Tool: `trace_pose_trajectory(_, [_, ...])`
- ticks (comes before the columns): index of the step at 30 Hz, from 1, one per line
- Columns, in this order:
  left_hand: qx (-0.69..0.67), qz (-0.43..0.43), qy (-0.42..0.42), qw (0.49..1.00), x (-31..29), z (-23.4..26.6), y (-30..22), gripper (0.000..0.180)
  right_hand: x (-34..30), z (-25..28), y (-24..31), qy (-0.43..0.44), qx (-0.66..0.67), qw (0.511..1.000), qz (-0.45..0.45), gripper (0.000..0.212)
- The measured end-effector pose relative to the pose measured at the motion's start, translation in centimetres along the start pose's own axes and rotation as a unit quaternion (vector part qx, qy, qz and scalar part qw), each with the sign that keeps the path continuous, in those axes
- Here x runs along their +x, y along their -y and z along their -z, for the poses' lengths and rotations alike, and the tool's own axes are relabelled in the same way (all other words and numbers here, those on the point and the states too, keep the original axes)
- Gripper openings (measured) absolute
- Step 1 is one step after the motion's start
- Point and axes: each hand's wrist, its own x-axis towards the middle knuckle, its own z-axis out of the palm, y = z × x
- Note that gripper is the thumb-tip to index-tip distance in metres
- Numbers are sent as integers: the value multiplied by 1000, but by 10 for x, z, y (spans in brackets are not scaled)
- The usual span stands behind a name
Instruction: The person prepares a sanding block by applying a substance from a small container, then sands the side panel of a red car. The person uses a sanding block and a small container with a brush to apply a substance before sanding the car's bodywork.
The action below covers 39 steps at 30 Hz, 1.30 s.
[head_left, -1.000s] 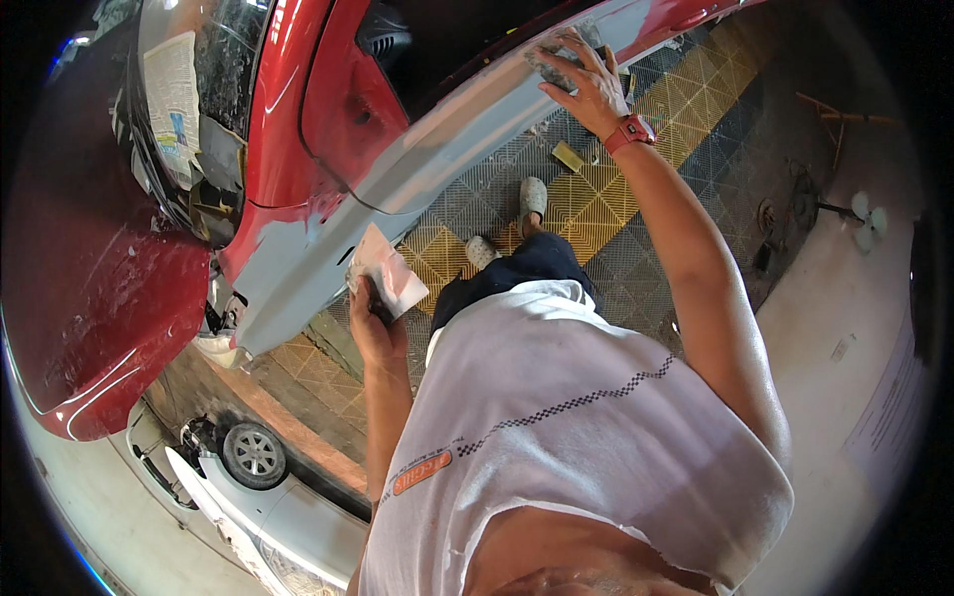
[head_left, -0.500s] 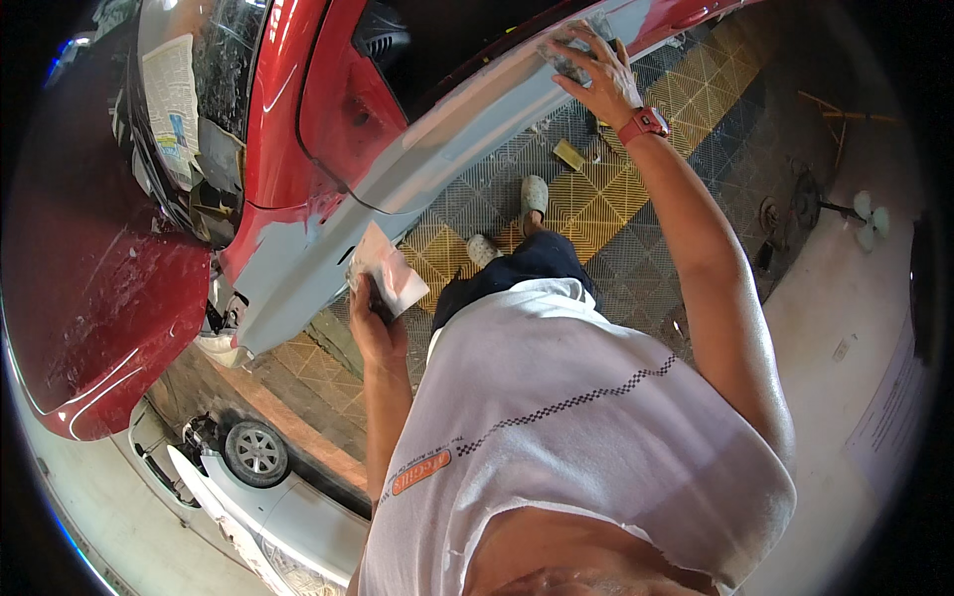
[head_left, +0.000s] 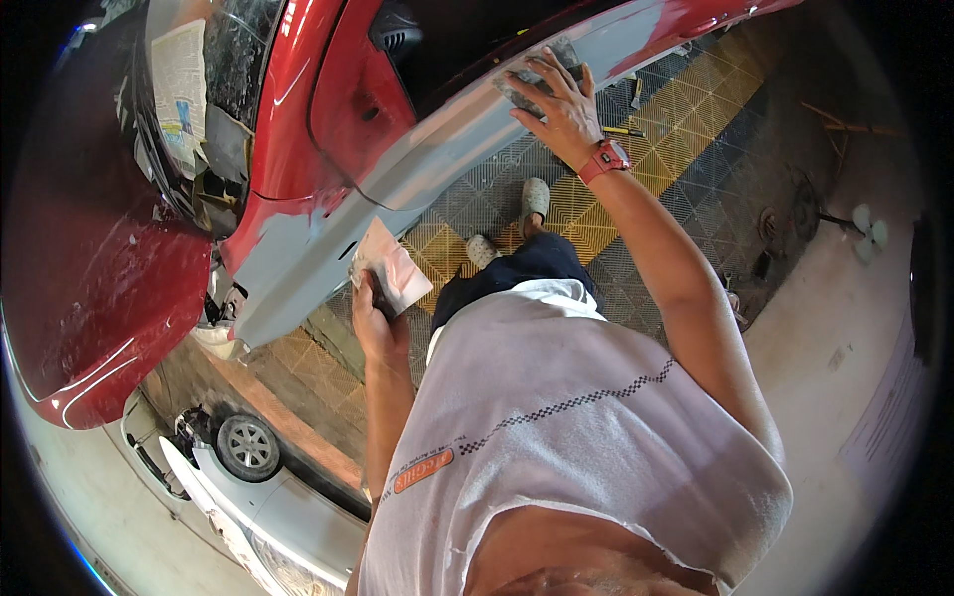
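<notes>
- The right hand is spread over a dark grey pad, its fingers grasping it lightly against the grey-coated sill of the red car, at the far side of the scene; spread fingertips should share the load better than one pressed edge.
- The pad lies along the sill just beside the dark door opening; it would be wise to keep it flat there and not let it tip over the rim.
- Long, even strokes along the sill, left to right, seem better than short digs in one spot, since the coat looks patchy, grey beside beige.
- Ease pressure where grey meets red paint; that border probably cuts through quickly.
- The left hand, nearer and to the left, has its fingers closed on a pale pink sheet; best hold it clear of the surface so it does not drag.
- The shoes stand on the patterned floor; a steady stance should help even pressure.
</notes>
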Motion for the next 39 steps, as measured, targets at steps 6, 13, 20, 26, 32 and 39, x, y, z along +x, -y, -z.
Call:
trace_pose_trajectory(6, [-6, 3, 5, 1000, -4, 4, -3, 45, -4, -2, 3, 17, 8, 1000, 0, 51])
trace_pose_trajectory(13, [-12, 2, -9, 1000, 1, 10, 4, 46, -4, 16, 7, -11, 28, 999, -19, 49])
trace_pose_trajectory(20, [-29, 1, 25, 999, -3, 1, -2, 45, -9, 9, 13, 21, 7, 1000, -3, 50])
trace_pose_trajectory(26, [-12, -96, 34, 995, 2, -15, -5, 44, -53, 63, 79, -16, 347, 927, -142, 51])
trace_pose_trajectory(32, [166, -179, 109, 964, 7, -39, -13, 46, -63, 99, 145, 128, 701, 611, -345, 51])
trace_pose_trajectory(39, [136, -236, 111, 956, -4, -63, -30, 50, -52, 134, 215, 152, 133, 966, 164, 73])
